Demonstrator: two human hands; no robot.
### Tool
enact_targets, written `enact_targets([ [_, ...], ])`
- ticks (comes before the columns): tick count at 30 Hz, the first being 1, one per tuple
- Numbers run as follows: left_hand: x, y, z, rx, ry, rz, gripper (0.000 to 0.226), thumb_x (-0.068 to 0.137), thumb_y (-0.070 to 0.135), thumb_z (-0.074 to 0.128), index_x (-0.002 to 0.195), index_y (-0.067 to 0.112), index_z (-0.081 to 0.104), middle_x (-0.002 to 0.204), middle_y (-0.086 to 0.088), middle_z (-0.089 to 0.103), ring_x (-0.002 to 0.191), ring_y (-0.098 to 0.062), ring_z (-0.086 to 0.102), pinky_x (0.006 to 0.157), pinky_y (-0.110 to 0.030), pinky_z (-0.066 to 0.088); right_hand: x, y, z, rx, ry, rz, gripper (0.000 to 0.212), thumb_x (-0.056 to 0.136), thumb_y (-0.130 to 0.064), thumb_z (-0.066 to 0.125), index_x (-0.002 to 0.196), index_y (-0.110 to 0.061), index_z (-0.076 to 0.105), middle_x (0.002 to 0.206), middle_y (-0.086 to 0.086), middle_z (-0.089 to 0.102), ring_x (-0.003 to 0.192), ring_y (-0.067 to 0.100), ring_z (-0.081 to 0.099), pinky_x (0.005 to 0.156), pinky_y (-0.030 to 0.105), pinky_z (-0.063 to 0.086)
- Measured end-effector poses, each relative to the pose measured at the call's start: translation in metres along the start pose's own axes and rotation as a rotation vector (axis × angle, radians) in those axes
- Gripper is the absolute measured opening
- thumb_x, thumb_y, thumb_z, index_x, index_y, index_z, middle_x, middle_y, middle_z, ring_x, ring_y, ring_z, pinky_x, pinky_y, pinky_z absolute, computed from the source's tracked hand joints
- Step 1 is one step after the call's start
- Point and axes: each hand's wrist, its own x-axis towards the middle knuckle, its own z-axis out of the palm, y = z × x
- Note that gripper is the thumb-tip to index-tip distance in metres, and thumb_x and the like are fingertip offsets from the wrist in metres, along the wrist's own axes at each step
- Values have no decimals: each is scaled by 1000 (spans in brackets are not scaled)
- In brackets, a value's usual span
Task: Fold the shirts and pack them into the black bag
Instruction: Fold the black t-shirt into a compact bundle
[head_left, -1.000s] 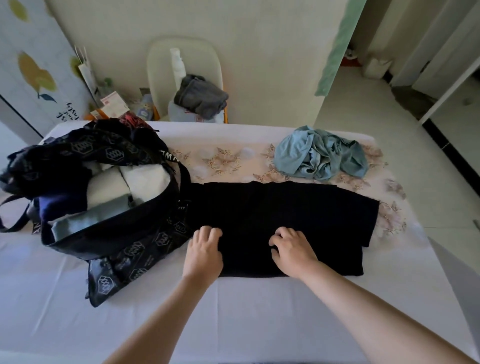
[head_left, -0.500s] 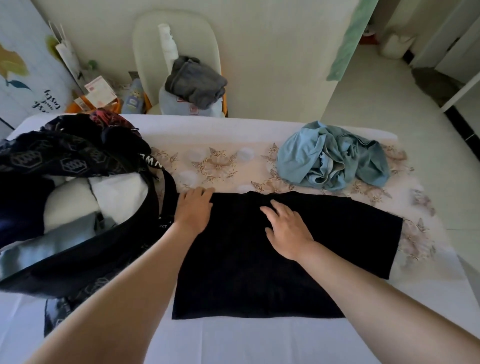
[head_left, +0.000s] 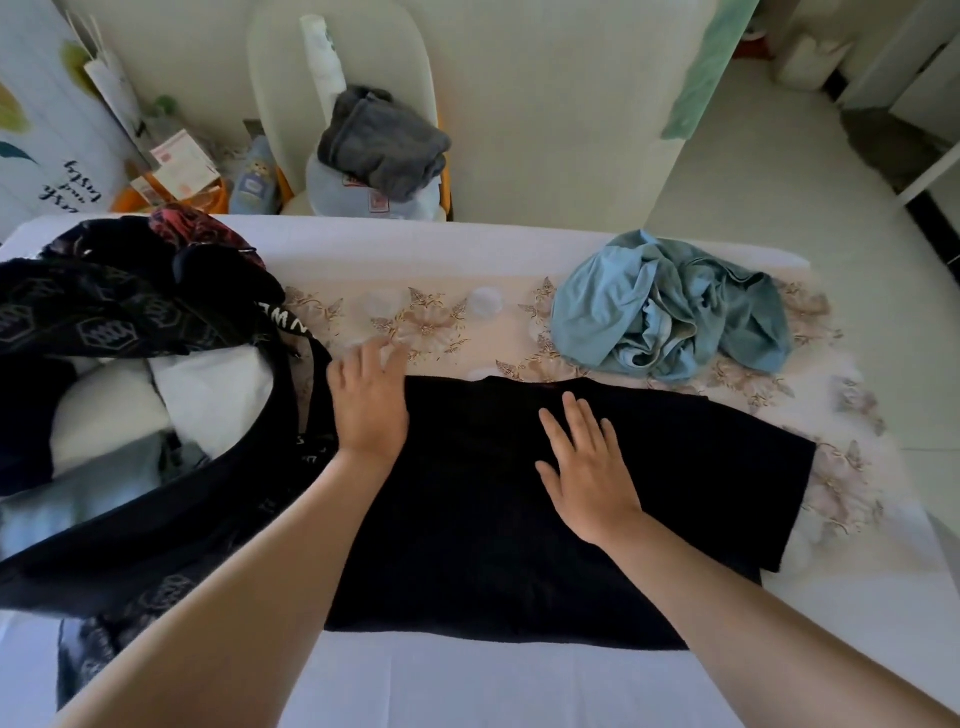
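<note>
Head view: a black shirt (head_left: 519, 545) is spread on the white-clothed table (head_left: 467, 686), pressed by the left hand (head_left: 371, 410) and right hand (head_left: 587, 473), fingers straight. The open black bag (head_left: 156, 530) is set just left; a crumpled blue shirt (head_left: 670, 312) is heaped far right, near pale floor (head_left: 779, 182).

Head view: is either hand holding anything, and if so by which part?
Nothing is held. The right hand lies flat on the black shirt; the left hand rests open at its far left corner.
</note>
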Motion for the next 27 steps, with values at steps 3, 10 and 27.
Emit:
enact_targets([
  [3,-26,51,4,-236,-74,360,52,83,7,59,133,20,56,137,-6,51,126,-31,47,104,-45,38,-24,12,4,11,37,115,64,102,-51,20,158,-22,11,166,13,-1,154,30,-1,123,54,11],
  [10,-64,128,20,-12,-589,444,63,101,58,19,157,35,1,165,0,-9,151,-25,-13,121,-52,-5,-86,94,5,26,-32,345,70,99,-56,14,160,-24,-2,166,5,-15,153,23,-12,125,48,5],
  [27,3,398,25,-210,-623,901,63,98,4,49,153,20,23,159,1,24,144,-24,27,110,-40,38,-130,195,4,260,238,600,66,90,-45,66,146,-20,43,158,8,33,148,26,27,118,43,27],
])
